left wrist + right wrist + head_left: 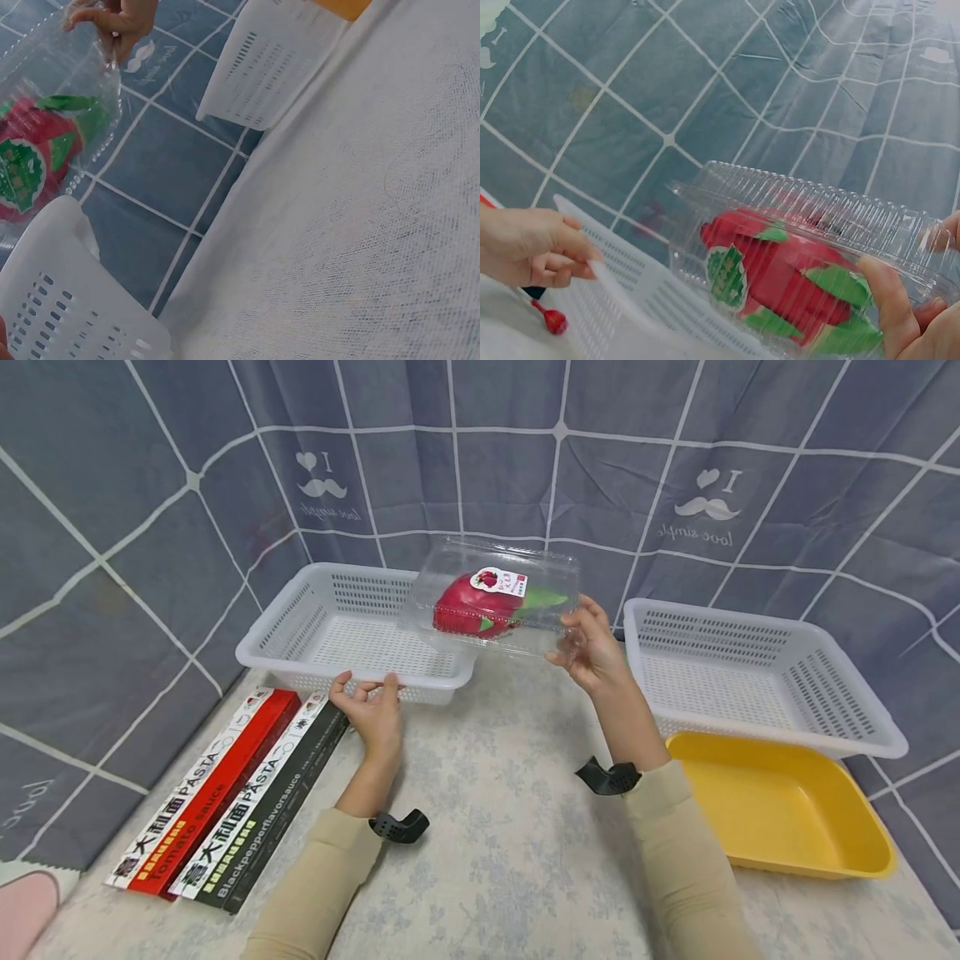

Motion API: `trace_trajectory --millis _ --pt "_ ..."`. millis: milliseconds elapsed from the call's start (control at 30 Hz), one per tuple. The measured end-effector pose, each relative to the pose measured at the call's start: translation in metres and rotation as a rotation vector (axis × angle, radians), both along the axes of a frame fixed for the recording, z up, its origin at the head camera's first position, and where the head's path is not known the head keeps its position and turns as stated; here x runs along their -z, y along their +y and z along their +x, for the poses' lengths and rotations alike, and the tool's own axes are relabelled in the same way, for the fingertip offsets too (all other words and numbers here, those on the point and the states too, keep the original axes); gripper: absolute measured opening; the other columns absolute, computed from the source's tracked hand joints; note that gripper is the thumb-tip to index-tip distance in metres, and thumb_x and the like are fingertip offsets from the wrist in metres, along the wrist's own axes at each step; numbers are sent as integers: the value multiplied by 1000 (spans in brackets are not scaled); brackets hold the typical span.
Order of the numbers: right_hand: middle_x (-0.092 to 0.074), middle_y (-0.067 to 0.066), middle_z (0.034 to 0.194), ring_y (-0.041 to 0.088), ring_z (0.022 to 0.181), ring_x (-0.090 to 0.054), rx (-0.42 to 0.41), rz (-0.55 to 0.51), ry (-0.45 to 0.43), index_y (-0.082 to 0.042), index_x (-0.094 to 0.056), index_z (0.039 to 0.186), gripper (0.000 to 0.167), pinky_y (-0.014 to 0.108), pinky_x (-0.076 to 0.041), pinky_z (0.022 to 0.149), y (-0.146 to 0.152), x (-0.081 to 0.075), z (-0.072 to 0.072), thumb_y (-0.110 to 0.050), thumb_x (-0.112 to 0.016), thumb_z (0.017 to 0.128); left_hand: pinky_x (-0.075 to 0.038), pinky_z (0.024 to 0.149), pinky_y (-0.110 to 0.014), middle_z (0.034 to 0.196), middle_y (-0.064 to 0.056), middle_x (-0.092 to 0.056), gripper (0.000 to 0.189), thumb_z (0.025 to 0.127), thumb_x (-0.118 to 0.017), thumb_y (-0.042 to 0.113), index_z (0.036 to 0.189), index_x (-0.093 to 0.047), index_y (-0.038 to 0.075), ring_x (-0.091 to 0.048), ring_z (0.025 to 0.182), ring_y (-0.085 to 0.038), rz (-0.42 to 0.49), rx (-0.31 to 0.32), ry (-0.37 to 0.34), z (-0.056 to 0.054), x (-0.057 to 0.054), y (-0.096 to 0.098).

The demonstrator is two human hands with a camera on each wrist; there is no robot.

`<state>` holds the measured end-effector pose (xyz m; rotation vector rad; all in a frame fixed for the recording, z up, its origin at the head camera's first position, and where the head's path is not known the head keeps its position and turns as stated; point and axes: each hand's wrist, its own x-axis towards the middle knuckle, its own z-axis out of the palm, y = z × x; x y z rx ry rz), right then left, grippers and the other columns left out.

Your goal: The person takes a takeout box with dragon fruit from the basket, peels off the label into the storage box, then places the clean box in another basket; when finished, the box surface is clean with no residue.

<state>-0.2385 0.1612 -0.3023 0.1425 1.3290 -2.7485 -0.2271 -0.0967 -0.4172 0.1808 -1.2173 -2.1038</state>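
Observation:
My right hand [594, 647] holds a clear plastic clamshell box [543, 562] by its right end, thumb and fingers gripping the edge. Inside lies a red and green dragon fruit [467, 608]; a white label [498, 582] is on the box. The box is raised, tilted, over the right part of the left white basket [300, 666]. My left hand [375, 717] grips that basket's front rim, also visible in the right wrist view, where the left hand [536, 247] pinches the edge. No contents are visible in the basket's uncovered part.
Two long pasta boxes, one red [217, 785] and one black [273, 802], lie at the left. Another white basket [757, 731] stands at the right, with a yellow tub [787, 810] before it. A tiled-pattern curtain [510, 477] hangs behind the cloth-covered table [480, 827].

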Motion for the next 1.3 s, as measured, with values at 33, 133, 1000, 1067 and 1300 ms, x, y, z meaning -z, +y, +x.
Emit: trace_trajectory --millis 33,133,1000,1067,1300 --pt "-32 2 111 8 53 -31 2 4 -8 -27 -22 145 60 26 -52 46 2 0 1 1 -40 94 -46 55 -20 80 -6 -48 56 87 -63 -9 124 -27 10 -60 61 -17 0 -2 -1 0 0 0" --pt "-31 2 113 8 51 -30 0 2 -16 -29 -24 141 59 27 -51 46 6 0 7 2 -40 94 -46 56 -21 80 -6 -48 56 87 -63 -9 125 -27 10 -60 61 -16 -2 -5 -2 1 0 0" --pt "-36 2 96 10 54 -38 -43 12 -33 -32 -19 142 62 27 -55 49 34 11 73 0 -38 92 -47 56 -21 78 -6 -47 55 86 -62 -10 123 -28 11 -59 60 -16 23 5 2 -1 -1 2" --pt "-37 2 93 10 55 -38 -47 22 -37 -32 -21 140 60 27 -55 49 32 12 77 1 -37 91 -48 57 -22 78 -6 -47 54 86 -62 -11 122 -28 11 -59 60 -17 25 0 7 0 -1 1" --pt "-44 1 84 10 57 -47 -39 41 -43 -30 -24 140 59 27 -55 49 31 17 94 1 -37 91 -50 58 -23 77 -6 -48 54 85 -63 -11 121 -29 11 -60 59 -18 18 -3 -5 -2 -1 0"
